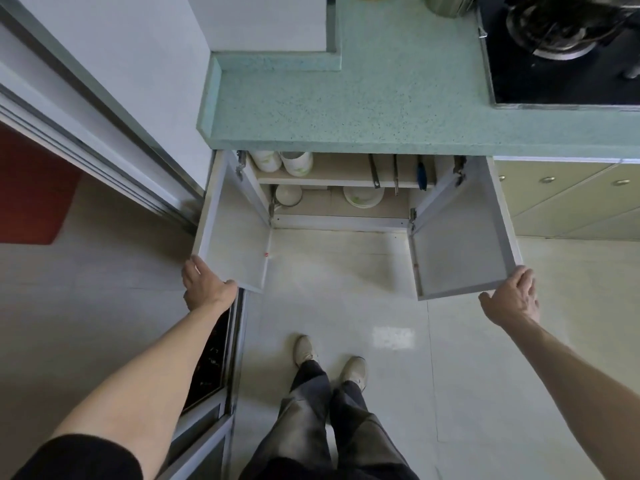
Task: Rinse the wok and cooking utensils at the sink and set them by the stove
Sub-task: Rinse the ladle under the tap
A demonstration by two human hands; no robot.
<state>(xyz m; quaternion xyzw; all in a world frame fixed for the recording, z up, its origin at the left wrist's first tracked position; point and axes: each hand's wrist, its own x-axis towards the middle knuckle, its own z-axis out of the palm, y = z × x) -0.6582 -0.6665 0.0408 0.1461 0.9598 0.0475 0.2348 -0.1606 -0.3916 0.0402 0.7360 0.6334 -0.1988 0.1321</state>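
Under the green speckled counter [346, 109] a cabinet stands with both doors swung wide. My left hand [204, 284] grips the outer edge of the left door [235, 233]. My right hand [512, 294] rests on the outer corner of the right door [460, 237], fingers curled over its edge. On the cabinet shelf lie utensil handles: two metal ones [375, 173] and a blue one [420, 174]. White bowls [296, 162] and plates [363, 197] sit inside. The black stove [554, 64] with its burner is at the top right. No wok or sink is in view.
A sliding door frame [104, 140] and a red mat [31, 188] are at the left. Cream drawers [561, 195] sit below the stove. A metal pot [446, 3] stands at the counter's back. My feet [329, 358] stand on the pale tiled floor.
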